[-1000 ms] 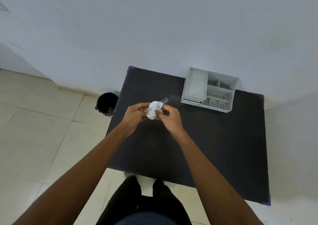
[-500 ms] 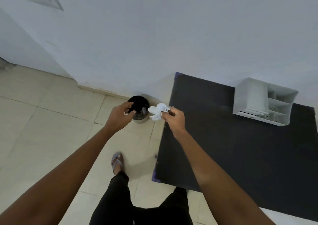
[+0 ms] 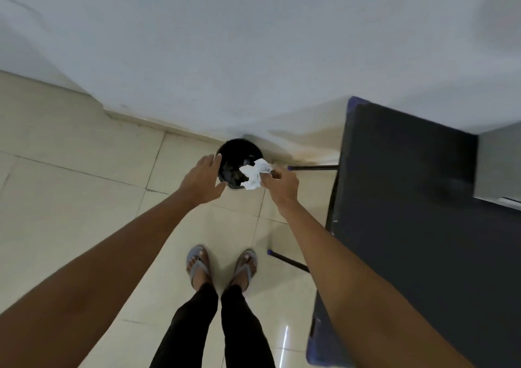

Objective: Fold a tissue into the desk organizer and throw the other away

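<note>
A crumpled white tissue (image 3: 255,174) hangs over the right side of a small black bin (image 3: 232,155) that stands on the floor by the wall. My right hand (image 3: 282,186) pinches the tissue at its right edge. My left hand (image 3: 204,183) is at the bin's left rim with fingers apart, holding nothing. The white desk organizer (image 3: 497,167) shows only partly at the right frame edge, on the black table (image 3: 408,198). Its compartments are out of view.
Beige tiled floor (image 3: 84,198) surrounds the bin, with a pale wall (image 3: 253,57) right behind it. The table's edge and dark legs (image 3: 313,167) lie just right of my right hand. My feet in sandals (image 3: 222,266) stand below the bin.
The view has swung left from the table to the floor. Both hands moved from above the table to the bin; the left hand let go of the tissue, which is now over the bin's mouth.
</note>
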